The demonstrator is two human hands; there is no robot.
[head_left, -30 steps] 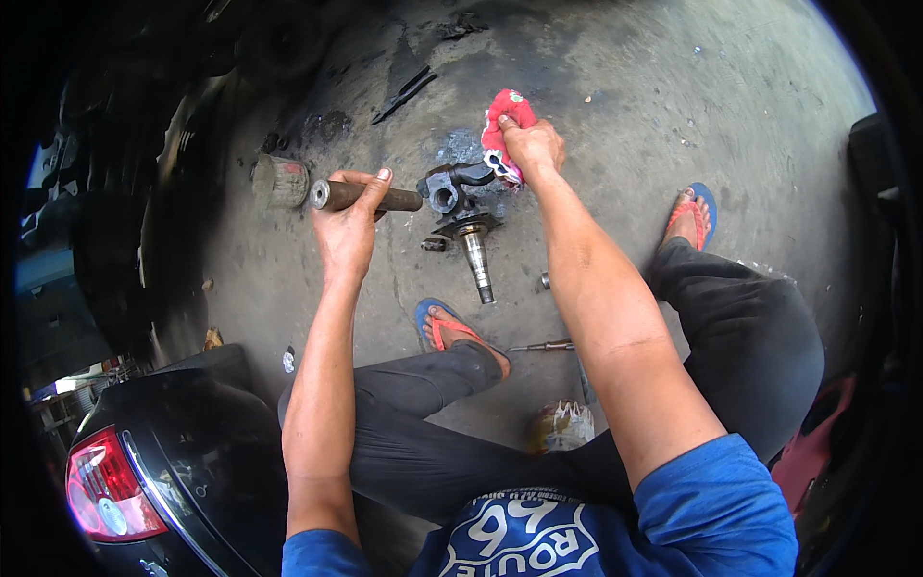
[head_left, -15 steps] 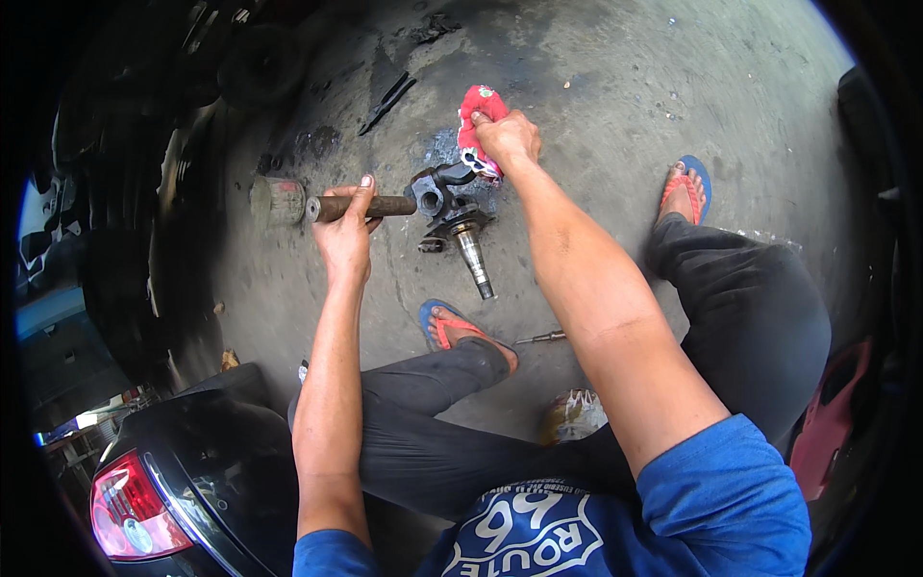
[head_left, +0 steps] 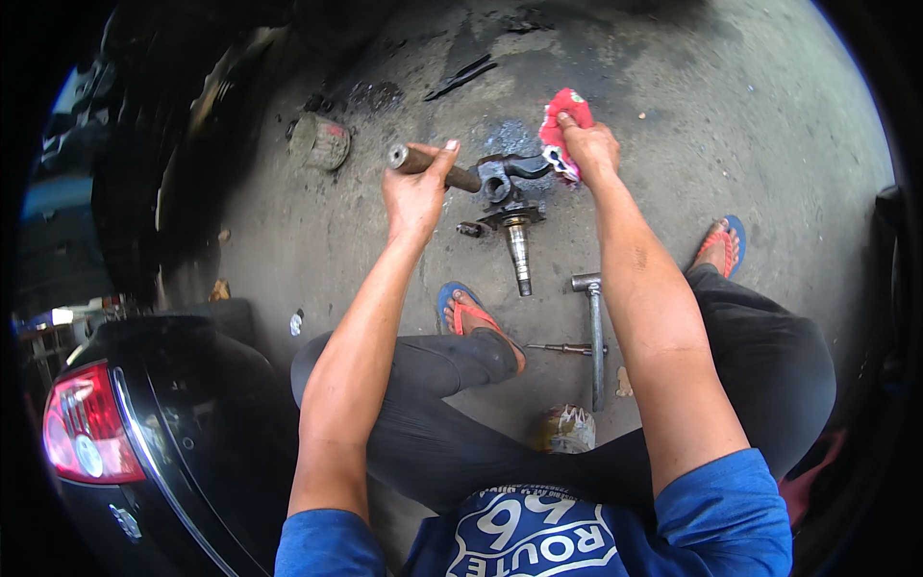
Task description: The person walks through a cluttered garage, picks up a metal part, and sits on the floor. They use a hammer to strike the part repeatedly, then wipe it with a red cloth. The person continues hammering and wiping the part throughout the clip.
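Note:
My left hand (head_left: 413, 204) is closed round a thick brown metal bar (head_left: 411, 160), thumb along its top. The bar tilts, its round left end with a small centre hole raised, its right end close to the steering knuckle (head_left: 512, 213); whether they touch I cannot tell. The dark, greasy knuckle stands on the floor, its shiny tapered spindle pointing toward me and its bored hub facing up. At the tip of the knuckle's curved arm, my right hand (head_left: 590, 150) grips a red rag (head_left: 561, 115) with white edging, which hides that tip.
Near my feet lie a hammer (head_left: 596, 332) and a thin metal tool (head_left: 560, 347). Dark pliers (head_left: 460, 77) rest farther off, with a dirty tin (head_left: 318, 142) at the left. A black car (head_left: 202, 423) stands at lower left; a clear plastic bag (head_left: 569, 430) lies between my legs.
The view has shifted, bringing the hammer into sight. The bar has tilted, its left end rising and its right end dipping beside the knuckle. Both hands keep their hold.

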